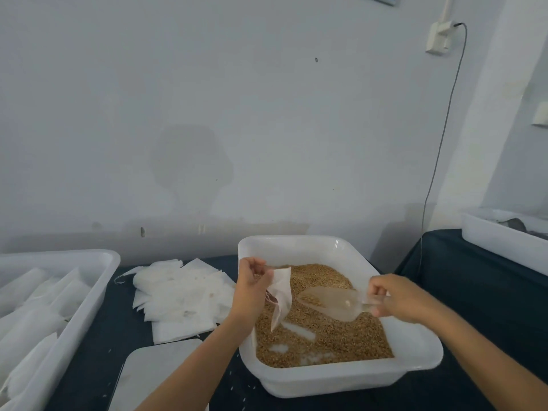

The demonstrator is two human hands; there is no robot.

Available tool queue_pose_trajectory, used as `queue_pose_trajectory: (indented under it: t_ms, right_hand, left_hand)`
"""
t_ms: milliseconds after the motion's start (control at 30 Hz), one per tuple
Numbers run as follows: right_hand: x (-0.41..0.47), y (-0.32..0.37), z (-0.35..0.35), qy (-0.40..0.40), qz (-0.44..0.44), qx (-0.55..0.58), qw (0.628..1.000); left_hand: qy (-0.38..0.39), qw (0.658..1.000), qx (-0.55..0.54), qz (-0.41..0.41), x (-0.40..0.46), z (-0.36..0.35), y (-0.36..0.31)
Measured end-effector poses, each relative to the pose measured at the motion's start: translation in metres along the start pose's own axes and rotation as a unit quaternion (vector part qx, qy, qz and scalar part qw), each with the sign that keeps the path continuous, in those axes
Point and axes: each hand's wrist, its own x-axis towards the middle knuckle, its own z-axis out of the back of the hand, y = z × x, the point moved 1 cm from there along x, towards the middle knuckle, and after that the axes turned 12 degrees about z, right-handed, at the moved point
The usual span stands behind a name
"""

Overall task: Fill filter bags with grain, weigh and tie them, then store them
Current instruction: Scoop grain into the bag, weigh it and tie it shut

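A white plastic tub [415, 355] on the dark table holds brown grain [341, 339]. Over the grain, my left hand [250, 289] grips a white filter bag [281, 295] by its top, and the bag hangs down, tilted. My right hand [397, 296] holds a clear plastic scoop [329, 301] by its handle. A little grain lies in the scoop, whose mouth points left at the bag, just short of it.
A heap of empty white filter bags [181, 295] lies left of the tub. A white bin [63, 327] at far left holds more bags. The grey scale plate [157, 378] sits at the front. Another white bin [504, 241] stands at right, with a cable [439, 152] on the wall.
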Motion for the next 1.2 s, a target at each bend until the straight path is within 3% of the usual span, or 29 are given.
queue_pose_trajectory:
  t_ms: [100,200,367,900,1067,1200]
  right_hand:
    - [-0.014,-0.002,0.026,-0.004,-0.015,-0.023,1.000]
    - [-0.020,0.005,0.040,0.006,-0.006,-0.028,1.000]
    - [-0.015,0.020,0.043,0.025,0.013,-0.064,0.998]
    - [0.002,0.045,0.042,0.000,0.009,-0.182,0.983]
    - [-0.002,0.040,0.042,0.026,0.006,-0.147,0.989]
    - [-0.004,0.026,0.030,0.054,-0.016,0.002,0.998]
  left_hand:
    - [0.013,0.987,0.151,-0.053,-0.001,-0.007,0.004]
    - [0.007,0.935,0.330,-0.129,-0.004,-0.014,0.008]
    - [0.024,0.869,0.459,-0.184,-0.008,-0.020,0.012]
    - [0.028,0.863,0.474,-0.174,-0.011,-0.021,0.015]
    - [0.031,0.883,0.441,-0.157,-0.011,-0.019,0.016]
    - [0.023,0.906,0.402,-0.128,-0.008,-0.015,0.019]
